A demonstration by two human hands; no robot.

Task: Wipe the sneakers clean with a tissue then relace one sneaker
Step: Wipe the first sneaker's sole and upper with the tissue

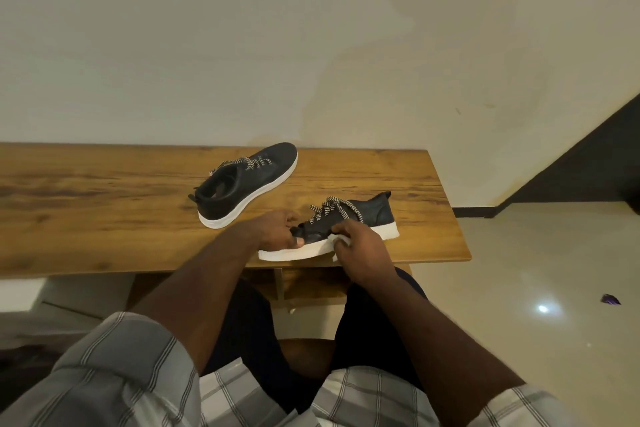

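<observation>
While the left hand (282, 230) grips the near sneaker (346, 229) at the table (104, 204) edge, the right hand's (360, 248) fingers pinch a tissue (335, 240) that may tear against the sole.

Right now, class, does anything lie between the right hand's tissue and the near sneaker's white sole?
Nothing visible: the right hand presses the white tissue straight against the near black sneaker, which the left hand steadies.

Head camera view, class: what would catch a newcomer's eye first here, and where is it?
First, the near sneaker at the table's front edge: the left hand grips its toe while the right hand presses a white tissue to its sole. Next, the second sneaker lying untouched farther back.
</observation>
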